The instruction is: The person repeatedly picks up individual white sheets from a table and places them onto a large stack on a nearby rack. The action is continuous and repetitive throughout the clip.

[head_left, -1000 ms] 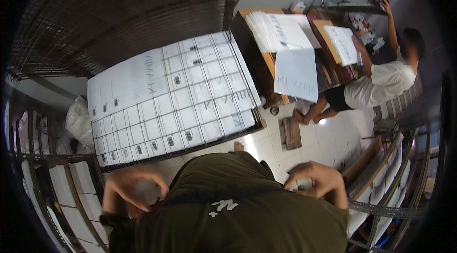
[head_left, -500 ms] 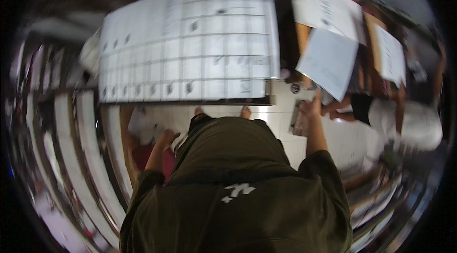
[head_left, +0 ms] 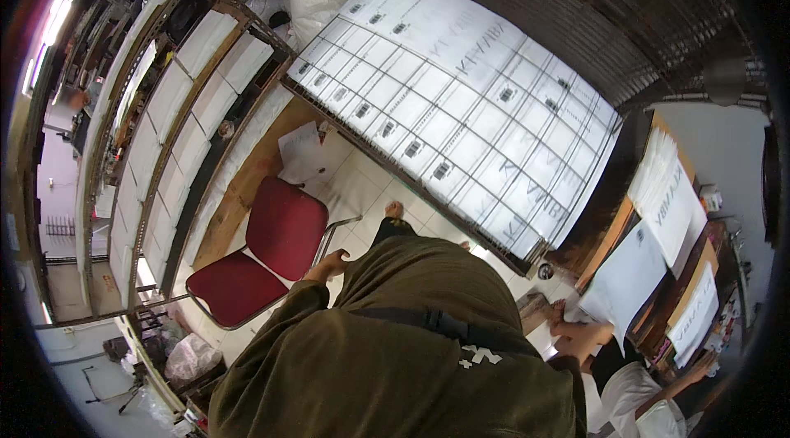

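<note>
My right hand (head_left: 594, 337) reaches out at the lower right, its fingers closed at the near edge of a pale white sheet (head_left: 627, 275). The sheet hangs at a slant over a wooden-sided stack; the exact grip is small and partly hidden. My left hand (head_left: 331, 263) hangs at my side beside a red padded chair (head_left: 286, 228), holding nothing, with its thumb apart from loosely bent fingers. In front of me lies a broad block of white printed sheets or packs (head_left: 444, 100), ruled into a grid with dark marks.
Shelves of white stacks (head_left: 177, 96) line the left side. A white plastic bag (head_left: 319, 3) sits behind the block. More white-topped stacks (head_left: 695, 314) stand at the right, near another person in a white top (head_left: 629, 397). Pale floor tiles (head_left: 362, 174) show ahead.
My view has turned left, bringing the red chair and left shelves into sight. The grid block now appears slanted. My right hand stays at the pale sheet, and both appear lower right.
</note>
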A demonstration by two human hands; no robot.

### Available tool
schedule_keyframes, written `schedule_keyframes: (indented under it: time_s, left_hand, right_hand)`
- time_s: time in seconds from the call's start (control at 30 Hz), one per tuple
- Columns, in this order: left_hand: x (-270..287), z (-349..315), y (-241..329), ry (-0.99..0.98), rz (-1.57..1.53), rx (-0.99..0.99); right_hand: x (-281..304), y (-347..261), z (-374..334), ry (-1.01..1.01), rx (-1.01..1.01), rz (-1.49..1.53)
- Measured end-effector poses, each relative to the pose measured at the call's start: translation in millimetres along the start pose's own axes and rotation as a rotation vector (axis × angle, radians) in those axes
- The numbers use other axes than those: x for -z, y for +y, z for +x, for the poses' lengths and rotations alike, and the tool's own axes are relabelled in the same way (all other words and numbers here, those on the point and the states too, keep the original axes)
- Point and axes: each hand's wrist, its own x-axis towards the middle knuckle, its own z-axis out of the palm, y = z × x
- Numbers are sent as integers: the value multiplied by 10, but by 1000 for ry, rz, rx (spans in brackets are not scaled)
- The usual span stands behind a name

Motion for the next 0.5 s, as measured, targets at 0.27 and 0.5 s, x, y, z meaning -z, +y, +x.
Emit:
schedule_keyframes:
  time_s: [0.27,0.5]
  left_hand:
    - [1391,421,624,229,27,-424]
    - [2270,-211,1085,279,-73,-946]
  right_hand:
    - [-799,-3284,-1933,-902,602,-185]
    - [-1429,-3969,-4563,-1404,995,-679]
